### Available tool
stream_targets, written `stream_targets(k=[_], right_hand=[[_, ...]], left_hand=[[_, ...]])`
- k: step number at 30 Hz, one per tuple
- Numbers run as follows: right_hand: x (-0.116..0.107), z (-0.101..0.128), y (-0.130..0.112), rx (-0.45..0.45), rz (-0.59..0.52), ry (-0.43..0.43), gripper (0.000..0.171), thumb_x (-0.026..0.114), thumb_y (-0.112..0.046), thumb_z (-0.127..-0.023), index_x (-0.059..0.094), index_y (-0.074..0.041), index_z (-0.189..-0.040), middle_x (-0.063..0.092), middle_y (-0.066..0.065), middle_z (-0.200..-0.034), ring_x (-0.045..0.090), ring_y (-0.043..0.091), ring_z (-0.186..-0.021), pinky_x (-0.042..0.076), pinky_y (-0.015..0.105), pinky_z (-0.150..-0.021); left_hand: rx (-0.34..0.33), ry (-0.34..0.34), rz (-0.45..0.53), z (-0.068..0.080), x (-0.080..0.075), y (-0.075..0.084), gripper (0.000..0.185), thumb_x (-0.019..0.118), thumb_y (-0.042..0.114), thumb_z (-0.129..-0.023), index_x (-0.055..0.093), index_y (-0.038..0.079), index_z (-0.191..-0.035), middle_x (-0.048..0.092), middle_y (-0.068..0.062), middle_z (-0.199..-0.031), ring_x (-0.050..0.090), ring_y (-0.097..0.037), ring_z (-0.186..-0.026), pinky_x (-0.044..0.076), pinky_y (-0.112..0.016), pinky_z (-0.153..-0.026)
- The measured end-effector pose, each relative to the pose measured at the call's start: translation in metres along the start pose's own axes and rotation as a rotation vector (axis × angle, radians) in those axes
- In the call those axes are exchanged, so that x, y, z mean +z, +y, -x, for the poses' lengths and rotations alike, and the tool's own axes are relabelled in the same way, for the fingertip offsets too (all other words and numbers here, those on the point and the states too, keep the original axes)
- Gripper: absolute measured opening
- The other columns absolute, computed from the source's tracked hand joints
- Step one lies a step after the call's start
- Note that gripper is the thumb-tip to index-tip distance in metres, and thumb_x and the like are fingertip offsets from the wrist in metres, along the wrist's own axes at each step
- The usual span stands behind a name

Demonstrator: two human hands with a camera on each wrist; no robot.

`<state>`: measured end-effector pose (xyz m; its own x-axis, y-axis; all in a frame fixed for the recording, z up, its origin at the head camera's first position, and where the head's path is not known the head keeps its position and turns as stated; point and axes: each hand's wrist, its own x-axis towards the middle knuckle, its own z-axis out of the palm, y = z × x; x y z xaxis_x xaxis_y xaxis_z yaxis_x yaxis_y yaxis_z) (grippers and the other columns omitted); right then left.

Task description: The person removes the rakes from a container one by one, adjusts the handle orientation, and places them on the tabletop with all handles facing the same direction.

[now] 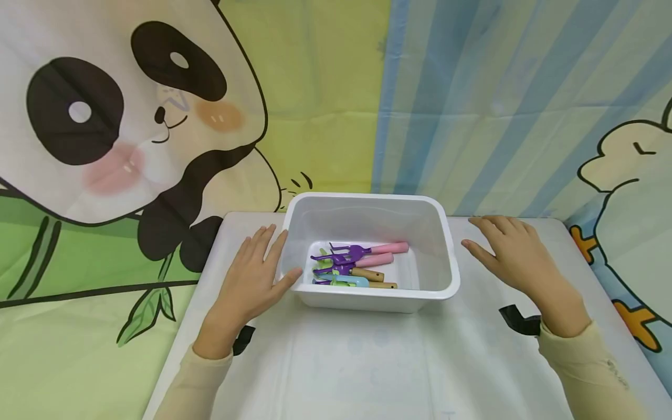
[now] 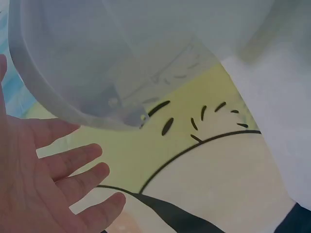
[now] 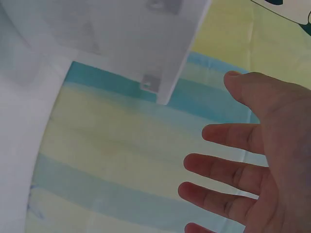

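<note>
A white plastic bin [image 1: 367, 300] stands on the table. In it lie several small tools with purple pronged heads [image 1: 356, 252], some with pink handles [image 1: 388, 248] and others with tan handles [image 1: 367, 274]; a light blue piece [image 1: 352, 280] and green parts lie among them. My left hand [image 1: 252, 280] is beside the bin's left side, fingers spread and straight, the thumb overlapping the rim in the head view; whether it touches cannot be told. To the right of the bin, apart from it, my right hand [image 1: 511, 256] has its fingers extended and holds nothing. Both wrist views show the bin's outer wall [image 2: 97, 63] close to the hands.
The white-covered table [image 1: 367, 361] extends in front of the bin and to both sides. Behind it hangs a printed cloth [image 1: 325, 105] with a panda and stripes. Black straps [image 1: 520, 319] show at both wrists.
</note>
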<state>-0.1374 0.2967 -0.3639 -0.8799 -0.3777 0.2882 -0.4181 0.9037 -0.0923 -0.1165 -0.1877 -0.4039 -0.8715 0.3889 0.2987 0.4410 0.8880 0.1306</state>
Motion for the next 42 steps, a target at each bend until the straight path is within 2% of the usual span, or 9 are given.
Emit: stream_targets(k=[9,16,20,26,34,38,42], right_hand=[[-0.019,-0.036,-0.016,-0.098,-0.003,-0.019,0.053,0.073,-0.031,-0.093,0.058,-0.002,-0.134,0.059,0.023,-0.125,0.053,0.047,-0.116,0.039,0.068,-0.095],[-0.025,-0.072,-0.037,-0.203,-0.035,-0.050,0.049,0.073,-0.027,-0.093,0.059,-0.002,-0.132,0.061,0.019,-0.122,0.057,0.042,-0.113,0.046,0.060,-0.091],[-0.024,-0.094,-0.050,-0.254,-0.053,-0.097,0.044,0.071,-0.027,-0.095,0.061,-0.003,-0.130,0.063,0.016,-0.120,0.058,0.039,-0.112,0.048,0.056,-0.091],[-0.014,-0.126,-0.070,-0.320,-0.125,-0.197,0.040,0.071,-0.025,-0.095,0.063,-0.004,-0.128,0.065,0.013,-0.113,0.062,0.033,-0.103,0.050,0.049,-0.089],[0.001,-0.155,-0.094,-0.349,-0.270,-0.358,0.036,0.068,-0.022,-0.097,0.063,-0.002,-0.126,0.064,0.013,-0.120,0.061,0.031,-0.108,0.050,0.046,-0.093],[0.014,-0.167,-0.099,-0.374,-0.339,-0.423,0.034,0.067,-0.019,-0.097,0.063,-0.002,-0.126,0.066,0.013,-0.120,0.062,0.030,-0.109,0.051,0.045,-0.092],[0.036,-0.177,-0.099,-0.406,-0.400,-0.477,0.030,0.068,-0.014,-0.095,0.065,-0.001,-0.122,0.068,0.015,-0.112,0.065,0.030,-0.103,0.052,0.044,-0.088]], left_hand=[[0.049,-0.071,0.004,-0.015,0.004,0.015,0.090,0.038,0.071,-0.096,0.032,0.004,-0.156,0.028,-0.022,-0.159,0.020,-0.039,-0.148,0.016,-0.053,-0.118],[0.083,-0.105,-0.007,-0.018,0.009,0.024,0.094,0.035,0.076,-0.094,0.034,0.005,-0.156,0.026,-0.020,-0.160,0.021,-0.039,-0.148,0.015,-0.052,-0.119],[0.084,-0.124,-0.006,-0.018,0.011,0.029,0.095,0.034,0.077,-0.093,0.034,0.005,-0.156,0.024,-0.021,-0.161,0.017,-0.040,-0.149,0.010,-0.053,-0.119],[0.077,-0.159,-0.035,-0.019,0.016,0.035,0.098,0.030,0.081,-0.090,0.032,0.009,-0.157,0.019,-0.020,-0.163,0.005,-0.042,-0.150,0.002,-0.056,-0.119],[0.083,-0.140,-0.043,-0.021,0.020,0.037,0.099,0.030,0.082,-0.090,0.036,0.009,-0.156,0.022,-0.022,-0.162,0.004,-0.043,-0.150,0.004,-0.058,-0.118],[0.080,-0.141,-0.043,-0.021,0.021,0.038,0.099,0.029,0.083,-0.089,0.036,0.010,-0.156,0.021,-0.022,-0.161,0.003,-0.045,-0.149,0.005,-0.058,-0.118],[0.072,-0.148,-0.032,-0.022,0.022,0.039,0.099,0.029,0.083,-0.089,0.037,0.010,-0.156,0.020,-0.022,-0.162,0.001,-0.049,-0.148,0.004,-0.057,-0.118]])
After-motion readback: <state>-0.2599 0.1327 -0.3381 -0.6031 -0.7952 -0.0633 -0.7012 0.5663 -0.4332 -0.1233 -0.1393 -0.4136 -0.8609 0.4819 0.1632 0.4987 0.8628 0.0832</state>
